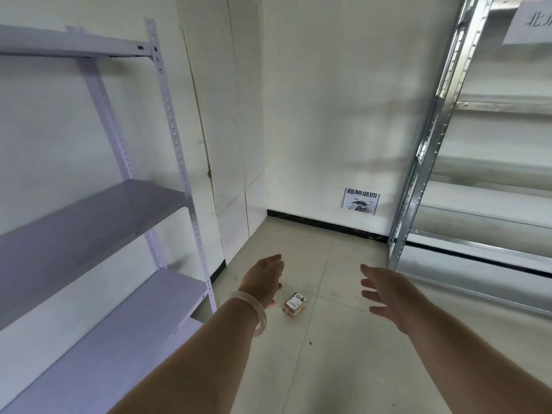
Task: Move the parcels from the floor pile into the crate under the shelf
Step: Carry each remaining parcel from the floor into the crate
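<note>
My two bare forearms reach out from the bottom edge, which cuts off the elbows. A pale, translucent bangle (249, 312) rings my left wrist. My left grip (264, 279) is open and holds nothing. Its fingers point away from me and are so foreshortened that I can hardly tell one from another. My right grip (385, 297) is also open, fingers spread and loosely bent, with nothing in it.

The parcel (295, 305) lies on the pale tiled floor (337, 360) between the two, closer to the left grip and apart from both. It is a small brownish box with a white label facing up. The dark print on the label is too small to read, and it may be two thin boxes stacked, though I cannot be sure.

Left of the parcel stands a lilac-white shelf unit (89, 222), its boards running out of view at the left edge. Right of the parcel is a bare metal rack (478, 258), blurred and cut off by the right edge. A sheet of paper (530, 23) hangs at the rack's top, only partly in view.

Beyond the parcel, a black skirting strip (328, 225) runs along the foot of the white wall (328, 100). A printed notice (360, 201) is stuck low on that wall, its picture indistinct.
</note>
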Demonstrator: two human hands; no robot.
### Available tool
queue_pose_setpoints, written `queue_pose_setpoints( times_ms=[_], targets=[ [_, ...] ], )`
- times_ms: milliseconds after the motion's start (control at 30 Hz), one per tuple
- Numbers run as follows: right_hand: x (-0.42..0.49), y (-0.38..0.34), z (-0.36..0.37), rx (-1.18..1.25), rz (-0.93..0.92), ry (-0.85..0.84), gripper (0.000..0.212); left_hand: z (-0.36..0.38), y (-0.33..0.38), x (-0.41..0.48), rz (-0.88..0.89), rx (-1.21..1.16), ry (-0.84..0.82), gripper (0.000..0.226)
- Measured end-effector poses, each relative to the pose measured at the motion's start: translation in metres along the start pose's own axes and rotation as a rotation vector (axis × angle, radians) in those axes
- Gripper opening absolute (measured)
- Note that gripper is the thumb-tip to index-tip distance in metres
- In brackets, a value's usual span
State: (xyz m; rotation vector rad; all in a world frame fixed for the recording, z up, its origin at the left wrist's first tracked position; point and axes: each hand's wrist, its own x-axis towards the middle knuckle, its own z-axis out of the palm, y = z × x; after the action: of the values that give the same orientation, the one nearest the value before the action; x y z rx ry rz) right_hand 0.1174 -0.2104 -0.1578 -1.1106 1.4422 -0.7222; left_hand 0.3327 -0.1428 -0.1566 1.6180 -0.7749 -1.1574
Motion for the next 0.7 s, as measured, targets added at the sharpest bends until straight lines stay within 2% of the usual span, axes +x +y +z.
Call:
queue_pose_setpoints(
  times_ms=[167, 367, 567, 700],
  targets=[
    [0.085, -0.027, 0.019, -0.016, -0.005, 0.027, 0.024, -0.014, 0.014, 0.112, -0.005, 0.070, -0.004, 0.034],
    [0.182, -0.059, 0.042, -0.046, 0.021, 0.083, 0.027, -0.018, 0.030, 0.250, -0.064, 0.101, -0.081, 0.035],
    [0.267, -0.061, 0.031, -0.016, 0.116, 0.112, 0.017, 0.009, 0.033, 0.359, -0.133, 0.107, -0.140, 0.031],
    [0.352, -0.066, 0.024, -0.041, 0.156, 0.137, 0.023, 0.040, 0.031, 0.432, -0.176, 0.124, -0.149, 0.033]
  ],
)
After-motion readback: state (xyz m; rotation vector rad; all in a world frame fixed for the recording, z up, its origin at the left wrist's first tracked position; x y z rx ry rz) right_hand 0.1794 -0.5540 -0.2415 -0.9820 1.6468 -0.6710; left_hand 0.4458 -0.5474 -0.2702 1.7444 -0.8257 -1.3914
